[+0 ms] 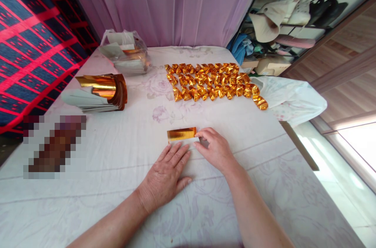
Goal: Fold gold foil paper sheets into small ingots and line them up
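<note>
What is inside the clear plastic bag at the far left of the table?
The plastic bag shows grey-white paper sheets and some gold foil through its wall. How many sheets it holds cannot be seen; the wrinkled plastic hides the lower layers.

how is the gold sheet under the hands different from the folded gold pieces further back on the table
The gold sheet lies flat as a long rectangle; the folded gold pieces are small, crumpled-looking, puffed shapes. The sheet is a single one, pinched at its end by the right hand with the left hand flat beside it; the folded pieces are many, laid in rows, untouched. Both are shiny gold foil paper on the same white cloth.
</note>
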The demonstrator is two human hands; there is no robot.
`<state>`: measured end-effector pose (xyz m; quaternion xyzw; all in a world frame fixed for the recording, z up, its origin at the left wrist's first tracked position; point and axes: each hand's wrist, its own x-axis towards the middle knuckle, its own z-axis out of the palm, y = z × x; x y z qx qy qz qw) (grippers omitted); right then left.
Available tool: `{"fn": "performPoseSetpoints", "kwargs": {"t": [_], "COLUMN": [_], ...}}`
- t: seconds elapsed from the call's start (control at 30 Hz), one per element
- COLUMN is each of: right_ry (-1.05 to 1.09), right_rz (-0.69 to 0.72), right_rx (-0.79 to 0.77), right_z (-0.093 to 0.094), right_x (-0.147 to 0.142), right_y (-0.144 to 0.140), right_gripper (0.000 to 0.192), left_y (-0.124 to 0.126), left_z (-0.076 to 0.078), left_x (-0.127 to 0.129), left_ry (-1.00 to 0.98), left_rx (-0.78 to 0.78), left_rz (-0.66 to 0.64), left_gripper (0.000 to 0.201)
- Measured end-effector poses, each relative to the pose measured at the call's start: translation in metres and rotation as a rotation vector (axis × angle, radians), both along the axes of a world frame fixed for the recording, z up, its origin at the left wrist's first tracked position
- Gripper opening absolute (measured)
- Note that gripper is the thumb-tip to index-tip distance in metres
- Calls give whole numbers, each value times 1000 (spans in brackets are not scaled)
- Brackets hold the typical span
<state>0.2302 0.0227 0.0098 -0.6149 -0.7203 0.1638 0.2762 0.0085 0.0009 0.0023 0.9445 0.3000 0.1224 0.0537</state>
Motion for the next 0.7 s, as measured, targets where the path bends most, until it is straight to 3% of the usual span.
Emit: {"fn": "performPoseSetpoints", "kwargs": {"t": [0.3, 0.4, 0.5, 0.7], "right_ry": [9, 12, 26, 23], "right_rz": [-24, -29, 6, 130], "right_rx": [-31, -28, -9, -25], "right_z": [-2, -2, -2, 2], "right_x": [0, 0, 1, 10], "right_y": [0, 0, -1, -4], "right_gripper": [22, 15, 6, 17], "left_y": [0, 1, 1, 0], "left_z": [1, 2, 2, 3], "left_x": [0, 0, 0, 1], "left_ry": [7, 9, 23, 47], "left_rx": [-11, 3, 19, 36], "left_rz": [9, 8, 4, 13], "left_gripper": [60, 60, 59, 59]}}
